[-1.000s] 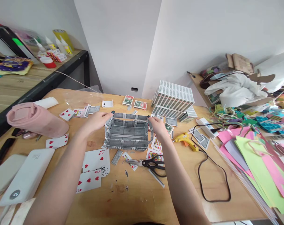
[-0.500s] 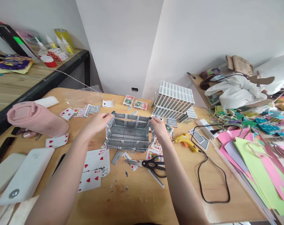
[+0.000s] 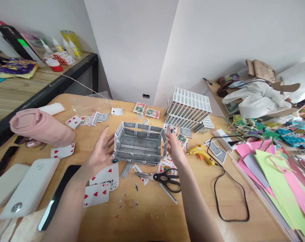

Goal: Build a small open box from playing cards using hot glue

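Note:
An open-topped tray made of grey-backed playing cards (image 3: 139, 143) rests on the wooden table in front of me, with gaps in its raised side walls. At its left end is my left hand (image 3: 100, 155), fingers spread and thumb low near the front corner. My right hand (image 3: 175, 148) is held at the right end, fingers apart and palm turned inward. Whether the fingertips of either hand touch the walls, I cannot tell. Just in front of the tray lie black-handled scissors (image 3: 165, 175) and a cut strip of card (image 3: 126, 170).
Loose heart cards (image 3: 97, 194) lie front left, near a phone (image 3: 60, 191), a white power bank (image 3: 31, 188) and a pink tumbler (image 3: 43, 129). A yellow glue gun (image 3: 202, 154) with its cord lies right. Behind it stands a block of stacked card boxes (image 3: 189, 106).
Both hands have let go of the tray's upper back corners and opened. The left hand has dropped lower along its end. The tray has hardly moved.

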Available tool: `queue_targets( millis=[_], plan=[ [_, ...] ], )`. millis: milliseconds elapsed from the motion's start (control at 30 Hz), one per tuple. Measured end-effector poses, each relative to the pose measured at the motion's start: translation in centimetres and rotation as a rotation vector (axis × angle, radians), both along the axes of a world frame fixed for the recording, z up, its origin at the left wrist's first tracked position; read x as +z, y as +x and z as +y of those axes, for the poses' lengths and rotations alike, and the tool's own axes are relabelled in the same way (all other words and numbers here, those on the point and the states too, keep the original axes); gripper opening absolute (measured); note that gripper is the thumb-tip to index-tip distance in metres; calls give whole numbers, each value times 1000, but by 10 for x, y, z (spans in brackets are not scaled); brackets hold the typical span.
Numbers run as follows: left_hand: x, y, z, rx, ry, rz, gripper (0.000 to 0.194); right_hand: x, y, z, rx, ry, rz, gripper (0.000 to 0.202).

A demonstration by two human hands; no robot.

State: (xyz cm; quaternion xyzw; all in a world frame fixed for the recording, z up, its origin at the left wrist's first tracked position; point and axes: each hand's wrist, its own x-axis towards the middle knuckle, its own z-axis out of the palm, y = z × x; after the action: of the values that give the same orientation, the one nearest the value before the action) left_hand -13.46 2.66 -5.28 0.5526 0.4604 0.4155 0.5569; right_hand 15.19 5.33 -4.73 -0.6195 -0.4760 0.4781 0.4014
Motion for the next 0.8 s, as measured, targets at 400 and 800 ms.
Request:
queue_targets(
  millis=[400,800],
  plan=[
    [19,-17,6,-282,334,1177,24,51,7,-40,694,79,-1112,28],
    [19,-19,12,-341,459,1279,17,38,8,-40,815,250,-1163,7]
  ],
)
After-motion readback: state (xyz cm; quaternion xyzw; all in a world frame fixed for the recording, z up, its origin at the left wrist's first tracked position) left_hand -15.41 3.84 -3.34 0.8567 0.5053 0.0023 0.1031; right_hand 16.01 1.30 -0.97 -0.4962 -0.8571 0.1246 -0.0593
